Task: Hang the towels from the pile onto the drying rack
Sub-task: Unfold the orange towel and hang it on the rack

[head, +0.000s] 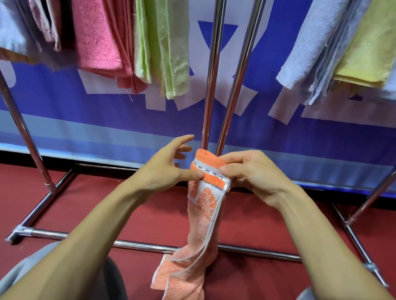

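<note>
While right hand (251,174) pinches limp orange terry towel (201,225), left hand (164,168) open, thumb touching hem.

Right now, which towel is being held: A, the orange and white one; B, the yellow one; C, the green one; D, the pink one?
A: the right hand pinches the top edge of the orange and white towel, and the left hand touches it with its thumb.
</note>
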